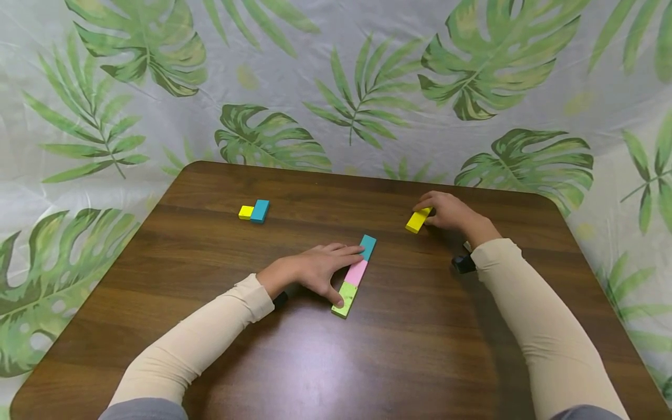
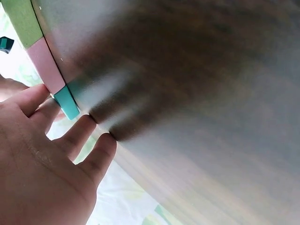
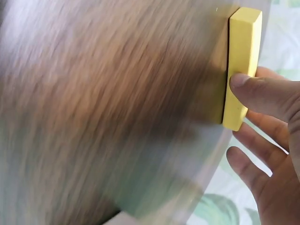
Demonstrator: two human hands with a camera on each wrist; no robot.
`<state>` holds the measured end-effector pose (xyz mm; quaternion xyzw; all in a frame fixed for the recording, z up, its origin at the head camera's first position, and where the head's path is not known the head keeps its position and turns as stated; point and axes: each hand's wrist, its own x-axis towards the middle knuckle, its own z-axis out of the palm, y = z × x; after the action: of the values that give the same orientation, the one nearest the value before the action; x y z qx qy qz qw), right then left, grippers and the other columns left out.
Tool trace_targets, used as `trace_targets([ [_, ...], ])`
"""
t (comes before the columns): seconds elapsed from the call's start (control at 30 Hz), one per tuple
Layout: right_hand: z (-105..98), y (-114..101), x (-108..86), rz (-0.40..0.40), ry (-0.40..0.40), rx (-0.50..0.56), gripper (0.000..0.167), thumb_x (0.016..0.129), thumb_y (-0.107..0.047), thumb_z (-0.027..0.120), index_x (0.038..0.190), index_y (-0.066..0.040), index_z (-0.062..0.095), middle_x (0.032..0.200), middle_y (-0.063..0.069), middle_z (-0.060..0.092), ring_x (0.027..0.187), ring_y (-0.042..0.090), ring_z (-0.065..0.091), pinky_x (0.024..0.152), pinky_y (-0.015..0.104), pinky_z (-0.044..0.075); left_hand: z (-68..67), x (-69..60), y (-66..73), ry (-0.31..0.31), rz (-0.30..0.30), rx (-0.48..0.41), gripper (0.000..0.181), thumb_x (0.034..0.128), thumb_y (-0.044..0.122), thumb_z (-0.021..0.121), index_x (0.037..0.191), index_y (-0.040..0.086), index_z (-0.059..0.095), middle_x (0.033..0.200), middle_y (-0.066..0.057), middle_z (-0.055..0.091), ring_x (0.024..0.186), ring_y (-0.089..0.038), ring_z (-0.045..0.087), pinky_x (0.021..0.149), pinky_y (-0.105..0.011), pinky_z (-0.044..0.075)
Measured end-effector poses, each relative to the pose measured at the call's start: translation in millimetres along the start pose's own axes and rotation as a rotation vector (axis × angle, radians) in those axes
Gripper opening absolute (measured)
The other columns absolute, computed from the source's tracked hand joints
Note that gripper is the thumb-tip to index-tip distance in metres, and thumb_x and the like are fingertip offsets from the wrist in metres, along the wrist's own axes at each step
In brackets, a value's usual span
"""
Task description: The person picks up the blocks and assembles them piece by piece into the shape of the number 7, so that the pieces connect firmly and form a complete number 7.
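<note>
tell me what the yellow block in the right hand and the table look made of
Yellow block: painted wood or plastic, can't tell which; smooth, even matte colour. Table: likely wood or wood-look laminate; dark streaky grain, semi-gloss sheen reflecting light.

Left hand (image 2: 42, 164) at lower left, fingers spread. Green block (image 2: 23, 21), pink block (image 2: 46, 65) and teal block (image 2: 67, 102) lie end to end in a row on the brown tabletop (image 2: 211, 117). One fingertip overlaps the pink block's edge near the teal joint. Blurred finger shadows cross the tabletop. White-and-green backdrop (image 2: 117, 187) beyond; small dark object (image 2: 6, 44) at left edge, unidentified.
</note>
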<state>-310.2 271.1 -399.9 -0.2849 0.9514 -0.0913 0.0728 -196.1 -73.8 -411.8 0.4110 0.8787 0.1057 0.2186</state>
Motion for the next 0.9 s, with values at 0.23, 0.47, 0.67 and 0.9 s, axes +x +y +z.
trace_targets([
  [0.23,4,-8,8.1,-0.02,0.004,0.0,0.038,0.088,-0.003,0.067,0.126,-0.002,0.067,0.137,0.027,0.055,0.126,0.046,0.051,0.104,0.059,0.043,-0.8,0.5,0.9,-0.024,-0.01,0.029,0.1,0.0813,0.055,0.074,0.16,0.023,0.021,0.17,0.008,0.007,0.156,-0.029,0.013,0.122,-0.056,0.02],
  [0.47,7,-20,16.9,-0.051,0.018,0.007,0.038,0.088,-0.004,0.067,0.126,-0.002,0.067,0.136,0.026,0.055,0.127,0.045,0.051,0.105,0.058,0.043,-1.6,-0.1,0.9,-0.038,-0.032,0.035,0.099,0.0816,0.055,0.073,0.16,0.025,0.02,0.169,0.01,0.005,0.156,-0.028,0.012,0.122,-0.056,0.02],
  [0.67,11,-31,25.0,-0.073,0.013,0.004,0.038,0.089,-0.006,0.068,0.126,-0.003,0.068,0.138,0.026,0.055,0.129,0.045,0.05,0.107,0.058,0.042,-1.8,0.4,0.9,-0.04,-0.03,0.05,0.1,0.0817,0.057,0.072,0.16,0.025,0.02,0.169,0.01,0.005,0.156,-0.029,0.012,0.123,-0.054,0.02],
  [0.9,13,-37,28.6,-0.068,-0.006,0.005,0.039,0.09,-0.007,0.068,0.128,-0.006,0.067,0.14,0.025,0.054,0.129,0.045,0.05,0.107,0.059,0.041,-2.6,0.4,1.4,-0.05,-0.024,0.042,0.1,0.0821,0.057,0.072,0.16,0.024,0.019,0.17,0.009,0.005,0.156,-0.029,0.012,0.123,-0.054,0.019],
])
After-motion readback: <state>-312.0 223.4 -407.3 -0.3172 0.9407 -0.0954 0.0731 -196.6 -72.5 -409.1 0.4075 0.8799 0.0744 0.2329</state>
